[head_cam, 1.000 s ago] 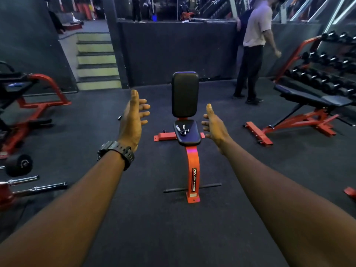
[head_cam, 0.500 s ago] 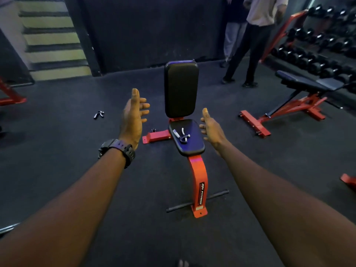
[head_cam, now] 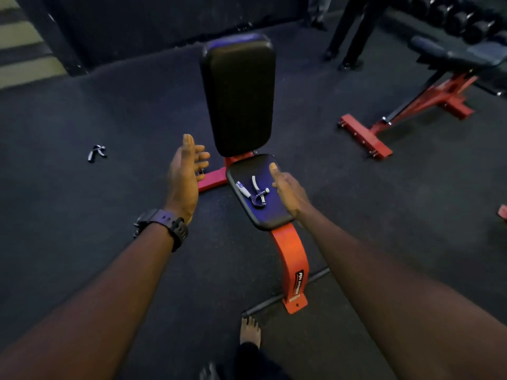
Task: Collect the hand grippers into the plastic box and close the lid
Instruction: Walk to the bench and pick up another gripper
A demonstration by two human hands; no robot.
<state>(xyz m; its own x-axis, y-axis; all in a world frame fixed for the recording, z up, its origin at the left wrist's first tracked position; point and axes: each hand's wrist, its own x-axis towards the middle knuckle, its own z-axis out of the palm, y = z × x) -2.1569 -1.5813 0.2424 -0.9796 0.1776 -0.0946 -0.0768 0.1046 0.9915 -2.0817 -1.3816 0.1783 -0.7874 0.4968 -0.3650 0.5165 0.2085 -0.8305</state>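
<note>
Head view, near to far. At the lower centre of the frame, my bare foot (head_cam: pixel 249 331) stands on the dark floor (head_cam: pixel 82 215), just below the orange front leg (head_cam: pixel 292 259) of the seat. Both of my forearms reach up from the bottom corners. My left hand (head_cam: pixel 184 176), with a black watch (head_cam: pixel 162 224) at the wrist, is held edge-on at centre frame, its fingers (head_cam: pixel 201 157) spread and gripping nothing. My right hand (head_cam: pixel 288 192) is likewise open and empty, hovering over the right part of the worktop (head_cam: pixel 270 216), the padded seat. One hand gripper (head_cam: pixel 253 192) lies on that seat, just left of my right hand and apart from it. Behind the seat rises the upright black backrest (head_cam: pixel 238 91). A second hand gripper (head_cam: pixel 96 153) lies on the floor at middle left, well apart from my left hand. At upper right stands another bench (head_cam: pixel 428 86), with dumbbells (head_cam: pixel 455 17) beyond it and a person's legs (head_cam: pixel 354 31) beside it.
</note>
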